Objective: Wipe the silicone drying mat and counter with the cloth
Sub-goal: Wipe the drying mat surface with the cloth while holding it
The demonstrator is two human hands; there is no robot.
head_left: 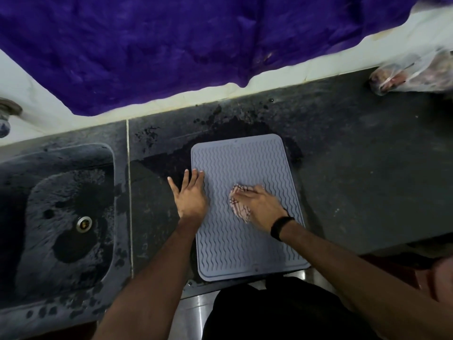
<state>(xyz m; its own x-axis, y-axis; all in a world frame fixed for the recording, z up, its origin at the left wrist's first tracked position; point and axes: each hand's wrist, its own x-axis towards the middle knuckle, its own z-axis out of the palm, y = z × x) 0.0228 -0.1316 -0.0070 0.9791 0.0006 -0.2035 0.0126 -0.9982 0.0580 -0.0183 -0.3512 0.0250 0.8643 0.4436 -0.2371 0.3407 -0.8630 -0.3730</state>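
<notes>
Now cloth (239, 203) lies under right hand (259, 204) fingers (247, 188) on mat (245, 241)

Mat (245, 168): wavy ridges only, no lettering to be read.
Wristband (280, 227): plain black, no readable mark.
Plastic bag (411, 72): blurred, any print illegible.
Counter (367, 168): no labels, numbers or signs legible.

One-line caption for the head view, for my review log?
Right hand presses cloth onto grey silicone mat; left hand steadies its left edge.
</notes>
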